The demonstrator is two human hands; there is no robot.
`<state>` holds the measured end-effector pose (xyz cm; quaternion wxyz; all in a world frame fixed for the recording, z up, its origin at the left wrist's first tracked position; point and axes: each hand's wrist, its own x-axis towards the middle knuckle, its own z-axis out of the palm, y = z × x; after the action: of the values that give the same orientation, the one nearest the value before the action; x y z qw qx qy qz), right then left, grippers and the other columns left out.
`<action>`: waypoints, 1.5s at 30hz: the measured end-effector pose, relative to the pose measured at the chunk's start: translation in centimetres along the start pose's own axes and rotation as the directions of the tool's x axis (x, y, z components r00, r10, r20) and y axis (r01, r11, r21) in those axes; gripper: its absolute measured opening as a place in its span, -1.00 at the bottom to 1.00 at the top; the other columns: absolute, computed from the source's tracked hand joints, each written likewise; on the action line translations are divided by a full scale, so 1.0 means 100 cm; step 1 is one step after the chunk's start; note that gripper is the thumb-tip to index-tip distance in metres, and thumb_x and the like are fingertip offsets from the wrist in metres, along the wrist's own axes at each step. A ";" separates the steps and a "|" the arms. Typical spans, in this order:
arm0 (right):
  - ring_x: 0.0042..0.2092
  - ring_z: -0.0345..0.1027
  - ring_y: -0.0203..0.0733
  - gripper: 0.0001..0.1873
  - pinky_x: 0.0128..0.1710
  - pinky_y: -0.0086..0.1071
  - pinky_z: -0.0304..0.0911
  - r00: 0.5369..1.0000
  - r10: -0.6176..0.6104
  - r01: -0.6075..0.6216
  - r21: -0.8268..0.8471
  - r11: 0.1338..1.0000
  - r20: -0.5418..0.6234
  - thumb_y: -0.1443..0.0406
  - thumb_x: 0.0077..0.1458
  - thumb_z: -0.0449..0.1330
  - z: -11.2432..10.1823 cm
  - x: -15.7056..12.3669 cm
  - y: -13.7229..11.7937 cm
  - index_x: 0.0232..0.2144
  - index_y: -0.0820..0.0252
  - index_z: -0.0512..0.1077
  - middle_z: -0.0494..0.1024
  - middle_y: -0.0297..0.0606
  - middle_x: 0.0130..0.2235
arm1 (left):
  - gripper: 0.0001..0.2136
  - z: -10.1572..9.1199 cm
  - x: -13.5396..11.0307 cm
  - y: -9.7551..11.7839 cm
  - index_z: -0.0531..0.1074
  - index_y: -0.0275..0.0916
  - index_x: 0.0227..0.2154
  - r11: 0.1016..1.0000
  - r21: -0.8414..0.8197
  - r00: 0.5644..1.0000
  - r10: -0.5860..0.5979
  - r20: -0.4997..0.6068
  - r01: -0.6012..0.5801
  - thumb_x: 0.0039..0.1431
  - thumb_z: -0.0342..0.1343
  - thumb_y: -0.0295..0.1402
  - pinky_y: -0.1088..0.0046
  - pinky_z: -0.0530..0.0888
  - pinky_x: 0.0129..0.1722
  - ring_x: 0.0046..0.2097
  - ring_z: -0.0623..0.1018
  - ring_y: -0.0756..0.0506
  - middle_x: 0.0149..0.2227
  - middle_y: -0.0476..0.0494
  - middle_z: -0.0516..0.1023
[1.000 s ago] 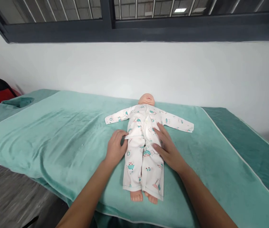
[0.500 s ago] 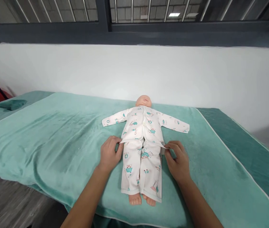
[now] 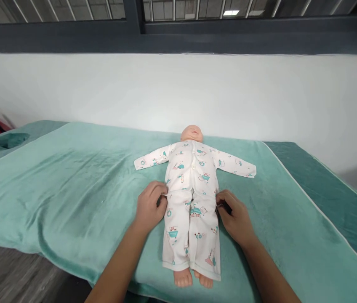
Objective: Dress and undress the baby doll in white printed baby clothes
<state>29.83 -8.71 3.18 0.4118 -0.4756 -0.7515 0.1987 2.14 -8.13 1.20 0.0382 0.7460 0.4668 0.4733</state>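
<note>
— Both hands have drawn in since half a second ago. Then the hem (image 3: 192, 191) was stretched wide at each side; now it lies close against the waist.
— What's under it all?
— One towel (image 3: 71, 181), spread well past the fingers (image 3: 159, 188) on every side. On it lies the doll (image 3: 192, 133), face up, with its head beyond the fingertips and its bare feet back toward the wrists.
— Clothes?
— The shirt (image 3: 194, 170) is buttoned down the front, with the sleeves out flat. The trousers (image 3: 191, 235) run from between the two hands back to the feet.
— And the hands?
— The left hand (image 3: 148, 208) is at one hip, fingers curled, tips nipping the hem. The right hand (image 3: 233, 216) is at the other hip, its fingers clenched against the same hem. I cannot tell whether cloth sits between them.
— Which step is this?
— Settling the hem over the trouser waist, I'd judge. It's nearly done, since the hem looks level.
— What would any further move need?
— A light, even pull from both sides, so the doll doesn't skew on the towel.
</note>
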 end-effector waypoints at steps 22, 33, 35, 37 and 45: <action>-0.39 0.33 -0.17 -0.79 -0.32 -0.31 0.20 0.962 0.235 -0.229 0.059 0.972 -0.139 0.42 -0.08 -0.03 -0.004 0.003 0.006 -0.50 0.10 0.37 0.46 -0.35 -0.48 | -0.80 0.001 0.010 -0.018 0.46 -0.17 -0.33 0.888 -0.183 0.902 -0.432 -0.023 0.421 0.10 -0.06 -0.48 0.30 0.45 -0.18 -0.22 0.50 -0.13 -0.28 -0.08 0.54; 0.04 0.30 0.11 -0.70 0.05 0.01 0.25 0.882 0.182 -0.302 -0.225 0.926 -0.434 0.27 -0.08 0.12 -0.047 0.055 0.087 -0.22 0.16 0.43 0.49 0.02 -0.08 | -0.48 -0.016 0.045 -0.088 0.33 -0.22 0.23 0.727 0.318 0.792 -0.583 -0.182 0.608 0.18 0.06 -0.30 -0.17 0.26 0.21 0.26 0.32 -0.48 0.22 -0.45 0.38; -0.03 0.33 0.15 -0.71 0.03 0.07 0.24 0.808 0.295 -0.454 -0.220 0.864 -0.511 0.16 -0.05 0.15 -0.068 0.066 0.104 -0.28 0.20 0.42 0.50 0.06 -0.16 | -0.45 -0.019 0.048 -0.094 0.29 -0.19 0.28 0.713 0.328 0.779 -0.608 -0.150 0.620 0.22 0.05 -0.26 -0.20 0.25 0.19 0.23 0.37 -0.48 0.16 -0.43 0.47; -0.16 0.37 0.12 -0.72 -0.06 0.06 0.27 0.767 0.370 -0.531 -0.195 0.825 -0.524 0.10 -0.02 0.15 -0.084 0.073 0.115 -0.35 0.20 0.41 0.52 0.03 -0.27 | -0.46 -0.021 0.051 -0.100 0.30 -0.13 0.28 0.731 0.301 0.786 -0.604 -0.130 0.612 0.22 0.06 -0.27 -0.17 0.26 0.19 0.23 0.39 -0.45 0.14 -0.35 0.52; -0.22 0.46 0.03 -0.60 -0.16 -0.12 0.35 0.735 0.463 -0.483 0.097 0.870 -0.495 0.12 -0.13 0.30 -0.085 0.077 0.119 -0.22 0.17 0.50 0.61 -0.01 -0.21 | -0.61 -0.023 0.057 -0.121 0.53 -0.16 0.04 0.799 0.143 0.807 -0.553 -0.205 0.584 0.12 0.14 -0.34 0.13 0.39 0.14 0.09 0.51 -0.27 0.07 -0.22 0.56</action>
<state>41.69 2.87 3.22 0.5197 -0.6935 -0.4754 0.1514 -6.91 1.99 0.26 0.0681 0.5322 0.7160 0.4466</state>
